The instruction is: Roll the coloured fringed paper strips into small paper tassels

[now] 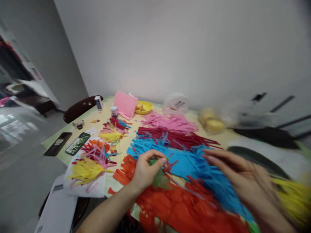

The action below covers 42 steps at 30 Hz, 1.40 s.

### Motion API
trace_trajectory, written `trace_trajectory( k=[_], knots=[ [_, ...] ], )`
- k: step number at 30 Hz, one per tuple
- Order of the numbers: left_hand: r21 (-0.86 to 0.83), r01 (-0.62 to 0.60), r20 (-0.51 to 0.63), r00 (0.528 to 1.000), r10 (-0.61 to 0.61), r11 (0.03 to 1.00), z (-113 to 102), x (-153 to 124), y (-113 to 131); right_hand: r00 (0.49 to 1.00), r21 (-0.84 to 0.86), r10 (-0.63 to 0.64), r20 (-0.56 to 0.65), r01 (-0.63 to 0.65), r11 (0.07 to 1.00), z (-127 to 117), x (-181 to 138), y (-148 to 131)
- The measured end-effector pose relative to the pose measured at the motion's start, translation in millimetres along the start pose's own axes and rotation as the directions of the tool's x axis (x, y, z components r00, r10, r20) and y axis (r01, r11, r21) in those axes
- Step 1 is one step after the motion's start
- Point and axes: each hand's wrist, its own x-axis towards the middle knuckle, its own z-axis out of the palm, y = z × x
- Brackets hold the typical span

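My left hand [148, 169] is closed in a pinch, thumb against forefinger, on a bunch of green tissue paper [160, 178] that hangs below the fingers. My right hand [234, 170] is blurred, its thumb and fingertips brought together over the right part of the blue fringed paper [182, 160]; whatever is between them is too small to make out. Orange-red fringed paper [170, 204] lies beneath and in front of my left hand. Behind the blue sheet lies dark red fringed paper [175, 137], with pink strips [170, 122] farther back.
Tied tassels, including a yellow tassel [86, 170], lie at the left near two phones, one a green-patterned phone [77, 143]. A pink tablet case [125, 104], a yellow bowl [147, 107] and a white container [175, 103] stand by the wall. Yellow fringe [293, 197] is at right.
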Motion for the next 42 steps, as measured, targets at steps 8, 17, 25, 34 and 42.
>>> trace_trajectory(
  k=[8, 17, 25, 34, 42],
  knots=[
    [0.175, -0.108, 0.035, 0.994, 0.103, 0.979, -5, -37, 14, 0.99, 0.227, 0.079, 0.113, -0.103, 0.968, 72, -51, -61],
    [0.34, -0.3, 0.022, 0.95, 0.311, 0.891, -15, -57, 14, 0.981, 0.311, 0.117, 0.157, -0.161, 0.937, 73, -63, -70],
    [0.512, -0.491, 0.118, 0.853, 0.509, 0.705, -17, -66, 14, 0.972, 0.382, 0.169, 0.161, -0.22, 0.898, 80, -77, -74],
    [0.051, -0.157, 0.061, 0.986, 0.154, 0.986, -13, -67, 9, 0.978, 0.435, 0.189, 0.087, -0.208, 0.876, 95, -84, -73],
    [0.032, -0.123, 0.074, 0.99, 0.121, 0.992, -7, -68, 3, 0.98, 0.394, 0.197, -0.031, -0.169, 0.903, 100, -86, -62]
  ],
)
